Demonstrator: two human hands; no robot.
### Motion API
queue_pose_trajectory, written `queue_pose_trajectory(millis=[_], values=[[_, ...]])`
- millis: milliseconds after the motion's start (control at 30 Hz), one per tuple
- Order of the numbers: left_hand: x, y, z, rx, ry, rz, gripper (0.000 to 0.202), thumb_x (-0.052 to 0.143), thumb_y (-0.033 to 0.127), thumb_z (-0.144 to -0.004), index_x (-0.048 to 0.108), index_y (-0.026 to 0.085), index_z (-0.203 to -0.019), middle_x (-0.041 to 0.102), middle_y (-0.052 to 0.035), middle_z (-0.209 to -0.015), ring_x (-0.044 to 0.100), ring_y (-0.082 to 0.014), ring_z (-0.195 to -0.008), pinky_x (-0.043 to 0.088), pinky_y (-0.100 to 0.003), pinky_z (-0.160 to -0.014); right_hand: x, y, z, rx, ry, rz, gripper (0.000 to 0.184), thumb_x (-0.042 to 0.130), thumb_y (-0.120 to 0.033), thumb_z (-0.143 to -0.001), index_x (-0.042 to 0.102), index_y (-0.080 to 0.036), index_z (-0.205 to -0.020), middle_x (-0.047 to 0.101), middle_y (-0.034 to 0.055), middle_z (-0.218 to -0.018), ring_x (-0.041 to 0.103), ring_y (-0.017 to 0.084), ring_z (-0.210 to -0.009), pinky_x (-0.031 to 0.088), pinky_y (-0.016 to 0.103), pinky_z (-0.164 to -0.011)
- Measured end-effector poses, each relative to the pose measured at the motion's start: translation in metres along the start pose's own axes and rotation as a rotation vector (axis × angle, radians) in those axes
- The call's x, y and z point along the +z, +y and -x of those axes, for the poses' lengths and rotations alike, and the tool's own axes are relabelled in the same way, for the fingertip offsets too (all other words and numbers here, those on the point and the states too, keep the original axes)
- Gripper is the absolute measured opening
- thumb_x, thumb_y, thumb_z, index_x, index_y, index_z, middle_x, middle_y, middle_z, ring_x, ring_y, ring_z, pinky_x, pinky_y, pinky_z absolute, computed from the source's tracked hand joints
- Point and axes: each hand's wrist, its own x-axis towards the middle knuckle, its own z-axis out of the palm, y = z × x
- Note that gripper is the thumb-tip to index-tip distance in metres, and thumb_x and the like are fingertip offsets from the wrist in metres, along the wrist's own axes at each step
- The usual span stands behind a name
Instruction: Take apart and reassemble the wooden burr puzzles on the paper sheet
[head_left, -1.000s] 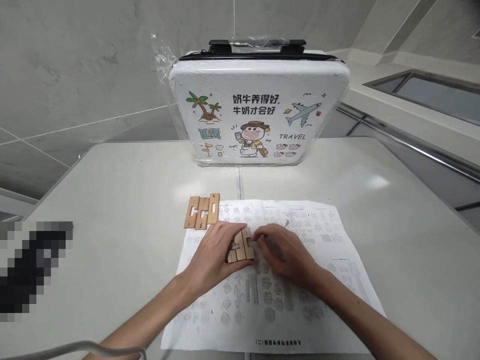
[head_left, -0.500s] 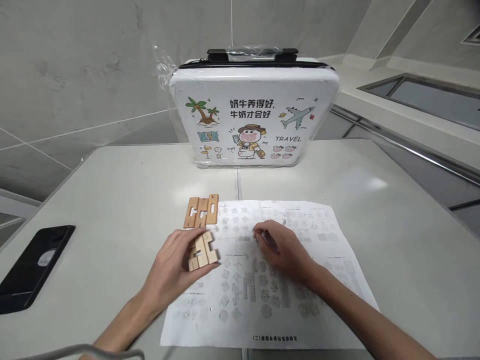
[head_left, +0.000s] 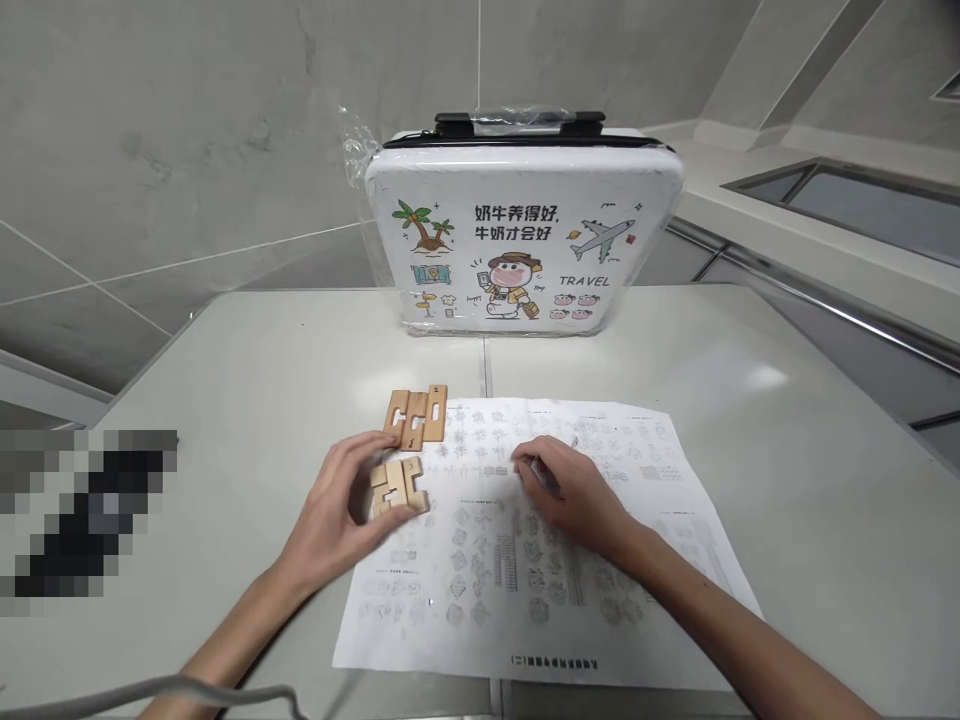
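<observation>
My left hand (head_left: 339,510) curls around a small cluster of notched wooden blocks (head_left: 398,485) lying at the left edge of a printed sheet of diagrams (head_left: 540,560). Thumb and fingers grip the cluster from the left side. A second group of wooden blocks (head_left: 417,416) lies flat just beyond, touching the sheet's top left corner. My right hand (head_left: 571,492) rests on the middle of the sheet with its fingers curled under, and nothing shows in them.
A white suitcase-shaped case (head_left: 525,240) with cartoon prints and a black handle stands upright at the back of the white table (head_left: 247,380). A dark blurred object (head_left: 82,510) lies at the left. A grey cable (head_left: 187,690) runs along the front edge.
My left hand has carried the block cluster leftward from the middle of the sheet to its left edge. My right hand let go of the blocks and stayed on the paper.
</observation>
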Motion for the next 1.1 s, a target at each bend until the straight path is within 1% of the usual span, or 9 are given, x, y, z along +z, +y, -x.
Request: queue_pose_trajectory(millis=[67, 100, 200, 333, 467, 533, 667, 900, 1100], values=[[-0.002, -0.005, -0.008, -0.129, 0.056, 0.066, 0.045, 0.061, 0.055, -0.099, 0.057, 0.027, -0.134, 0.062, -0.0113, -0.141, 0.062, -0.0309, -0.127, 0.052, -0.049, -0.109, 0.000, -0.001, 0.000, 0.000, 0.002, 0.004, 0.016, 0.047, -0.014, -0.104, 0.061, -0.023, -0.102, 0.069, 0.0040, -0.090, 0.063, 0.019, -0.077, 0.051, 0.033, -0.066], [-0.003, -0.009, -0.014, -0.187, 0.082, 0.099, 0.042, 0.054, 0.055, -0.102, 0.059, 0.026, -0.132, 0.063, -0.0114, -0.140, 0.063, -0.0299, -0.125, 0.051, -0.048, -0.109, 0.000, -0.001, 0.000, 0.000, 0.003, 0.005, 0.016, 0.048, -0.014, -0.104, 0.061, -0.023, -0.102, 0.070, 0.0039, -0.090, 0.063, 0.019, -0.078, 0.051, 0.033, -0.066], [-0.005, -0.029, -0.040, -0.311, 0.160, 0.180, 0.043, 0.050, 0.056, -0.103, 0.062, 0.022, -0.127, 0.066, -0.0114, -0.135, 0.064, -0.0284, -0.126, 0.049, -0.044, -0.111, 0.001, -0.001, 0.000, -0.004, 0.012, 0.006, 0.016, 0.049, -0.014, -0.103, 0.062, -0.023, -0.102, 0.070, 0.0035, -0.090, 0.064, 0.019, -0.078, 0.051, 0.033, -0.067], [-0.005, -0.055, -0.081, -0.371, 0.206, 0.123, 0.047, 0.059, 0.058, -0.097, 0.066, 0.019, -0.124, 0.071, -0.0112, -0.129, 0.068, -0.0254, -0.110, 0.051, -0.039, -0.100, 0.001, 0.000, -0.001, -0.032, -0.009, 0.006, 0.015, 0.050, -0.014, -0.103, 0.063, -0.023, -0.103, 0.069, 0.0032, -0.088, 0.064, 0.019, -0.080, 0.051, 0.033, -0.068], [-0.003, -0.066, -0.106, -0.369, 0.227, 0.102, 0.044, 0.064, 0.054, -0.094, 0.069, 0.018, -0.119, 0.075, -0.0098, -0.118, 0.067, -0.0219, -0.099, 0.051, -0.033, -0.092, 0.001, 0.000, -0.001, -0.041, -0.020, 0.018, 0.016, 0.049, -0.015, -0.103, 0.063, -0.023, -0.102, 0.069, 0.0033, -0.087, 0.064, 0.019, -0.078, 0.051, 0.033, -0.067], [-0.002, -0.066, -0.109, -0.361, 0.220, 0.108, 0.042, 0.066, 0.052, -0.092, 0.070, 0.018, -0.117, 0.076, -0.0086, -0.112, 0.067, -0.0205, -0.095, 0.051, -0.032, -0.089, 0.001, -0.001, -0.001, -0.040, -0.019, 0.019, 0.016, 0.049, -0.015, -0.103, 0.063, -0.023, -0.102, 0.069, 0.0031, -0.087, 0.064, 0.019, -0.078, 0.052, 0.033, -0.067], [-0.001, -0.064, -0.104, -0.352, 0.191, 0.104, 0.039, 0.065, 0.051, -0.091, 0.073, 0.019, -0.113, 0.077, -0.0065, -0.103, 0.066, -0.0192, -0.087, 0.051, -0.031, -0.086, 0.001, -0.001, 0.000, -0.046, -0.023, 0.028, 0.016, 0.049, -0.015, -0.104, 0.064, -0.022, -0.102, 0.068, 0.0029, -0.085, 0.063, 0.019, -0.076, 0.051, 0.032, -0.066], [-0.003, -0.062, -0.101, -0.345, 0.170, 0.083, 0.035, 0.063, 0.048, -0.092, 0.074, 0.020, -0.111, 0.077, -0.0055, -0.101, 0.066, -0.0189, -0.085, 0.051, -0.031, -0.085, 0.002, -0.001, 0.001, -0.034, -0.044, 0.026, 0.018, 0.048, -0.017, -0.104, 0.064, -0.022, -0.103, 0.066, 0.0022, -0.083, 0.060, 0.018, -0.073, 0.049, 0.032, -0.064], [-0.003, -0.061, -0.100, -0.352, 0.164, 0.082, 0.038, 0.062, 0.051, -0.093, 0.074, 0.020, -0.112, 0.078, -0.0067, -0.103, 0.067, -0.0206, -0.088, 0.052, -0.033, -0.087, 0.001, -0.001, 0.000, -0.016, -0.055, 0.027, 0.016, 0.048, -0.017, -0.105, 0.064, -0.023, -0.105, 0.067, 0.0023, -0.084, 0.061, 0.018, -0.072, 0.049, 0.032, -0.064]])
